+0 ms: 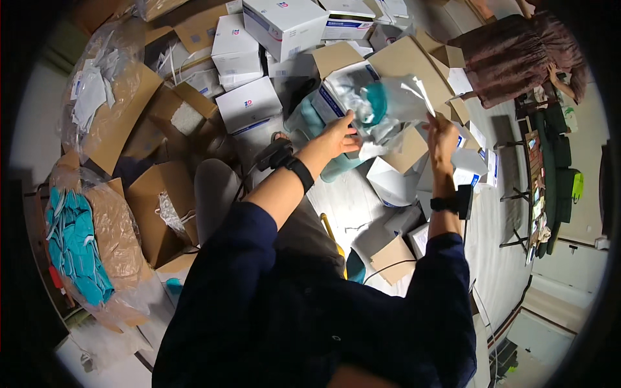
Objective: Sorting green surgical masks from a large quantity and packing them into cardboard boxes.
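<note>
My right hand pinches the edge of a crumpled clear plastic bag with white edges, stretched out to the left. Beneath and beside the bag lies a round teal item among white, wrinkled wrapping; its kind is hard to make out. An opened white-and-blue carton stands just behind. My left hand is beside the carton and wrapping, its thumb and fingers apart, with nothing clearly held. Pale teal bundles show below that hand.
Several white cartons are stacked at the back. Open brown cardboard boxes stand at the left, beside a plastic-lined one holding teal items with white straps. Another person in brown clothing is at the far right, near a long table.
</note>
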`<state>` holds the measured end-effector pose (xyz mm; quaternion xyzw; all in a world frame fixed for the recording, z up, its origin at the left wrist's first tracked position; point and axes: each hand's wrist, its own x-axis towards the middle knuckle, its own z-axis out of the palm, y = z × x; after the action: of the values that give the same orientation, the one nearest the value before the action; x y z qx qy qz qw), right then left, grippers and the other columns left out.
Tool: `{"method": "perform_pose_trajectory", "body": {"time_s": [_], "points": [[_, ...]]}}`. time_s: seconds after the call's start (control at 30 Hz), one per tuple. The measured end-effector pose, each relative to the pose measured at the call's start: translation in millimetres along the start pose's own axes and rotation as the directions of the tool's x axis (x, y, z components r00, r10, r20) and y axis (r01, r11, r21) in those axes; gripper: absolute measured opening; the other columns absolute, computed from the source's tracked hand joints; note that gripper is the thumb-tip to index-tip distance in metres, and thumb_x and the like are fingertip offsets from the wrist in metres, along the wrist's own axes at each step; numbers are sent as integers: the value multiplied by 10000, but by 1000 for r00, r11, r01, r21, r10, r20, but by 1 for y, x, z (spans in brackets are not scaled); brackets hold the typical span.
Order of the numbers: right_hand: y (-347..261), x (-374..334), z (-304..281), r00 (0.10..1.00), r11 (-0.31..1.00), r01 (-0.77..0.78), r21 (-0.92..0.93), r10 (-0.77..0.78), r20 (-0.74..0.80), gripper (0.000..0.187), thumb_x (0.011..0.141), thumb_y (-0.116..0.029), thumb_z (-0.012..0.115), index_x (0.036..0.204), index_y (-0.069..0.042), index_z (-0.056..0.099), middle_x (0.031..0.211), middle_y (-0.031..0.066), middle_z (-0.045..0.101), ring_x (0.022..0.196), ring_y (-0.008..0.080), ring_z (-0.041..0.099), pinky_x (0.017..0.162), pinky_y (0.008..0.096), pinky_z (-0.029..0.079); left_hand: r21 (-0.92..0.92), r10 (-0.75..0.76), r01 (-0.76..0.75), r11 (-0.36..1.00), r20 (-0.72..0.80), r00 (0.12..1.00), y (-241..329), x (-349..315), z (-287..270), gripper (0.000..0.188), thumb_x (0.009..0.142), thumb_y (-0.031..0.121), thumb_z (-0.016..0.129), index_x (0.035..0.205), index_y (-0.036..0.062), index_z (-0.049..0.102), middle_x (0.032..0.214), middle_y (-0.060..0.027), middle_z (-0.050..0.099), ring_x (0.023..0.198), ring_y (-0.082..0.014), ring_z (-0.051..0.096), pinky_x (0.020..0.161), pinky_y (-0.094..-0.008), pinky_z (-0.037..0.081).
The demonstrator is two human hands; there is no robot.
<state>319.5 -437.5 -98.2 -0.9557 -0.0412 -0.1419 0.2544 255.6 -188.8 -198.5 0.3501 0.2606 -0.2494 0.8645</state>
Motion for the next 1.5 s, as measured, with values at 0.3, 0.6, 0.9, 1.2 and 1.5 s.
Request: {"method": "perform_pose_trajectory", "body": {"time_s": [0.3, 0.6, 0.9, 1.2, 1.5], "points": [[20, -5, -36, 977, 848, -72, 526, 166, -135, 225, 934, -148, 619, 892, 64, 683, 652, 83, 660, 590, 161, 665, 579, 258, 512, 283, 87, -40, 958, -156, 984, 9, 25, 22, 642, 950, 430, 570, 1468, 162, 301, 1394, -117, 478, 1065, -317, 619, 831, -430, 560], [32, -10, -55, 949, 721, -63, 690, 258, -184, 232, 940, -177, 630, 862, 37, 671, 706, 94, 671, 585, 200, 681, 567, 290, 527, 588, 408, -139, 797, -354, 841, 23, 32, 41, 697, 916, 503, 547, 1379, 18, 355, 1197, -260, 598, 999, -388, 642, 880, -452, 517], [61, -16, -54, 950, 625, -100, 774, 291, -112, 206, 965, -176, 591, 879, -4, 664, 692, 54, 649, 560, 157, 628, 591, 309, 542, 740, 508, -134, 659, -307, 805, 10, 54, 27, 586, 824, 205, 701, 1279, -30, 415, 1109, -276, 625, 1024, -413, 636, 911, -454, 512], [100, -44, -65, 906, 423, -240, 874, 420, 46, 129, 947, -141, 564, 928, -29, 626, 688, 29, 605, 579, 117, 559, 548, 265, 452, 940, 598, -74, 334, -151, 787, 3, 51, 20, 568, 801, 300, 732, 1188, -50, 509, 1002, -267, 666, 999, -393, 646, 858, -472, 518], [98, -84, -49, 919, 208, -294, 933, 329, 216, 164, 916, -162, 570, 984, -15, 599, 758, 42, 596, 639, 135, 549, 587, 268, 440, 508, 813, -762, 401, 186, 552, 59, -16, 54, 129, 889, 142, 668, 947, 28, 683, 780, -28, 674, 692, -107, 621, 649, -240, 500]]}}
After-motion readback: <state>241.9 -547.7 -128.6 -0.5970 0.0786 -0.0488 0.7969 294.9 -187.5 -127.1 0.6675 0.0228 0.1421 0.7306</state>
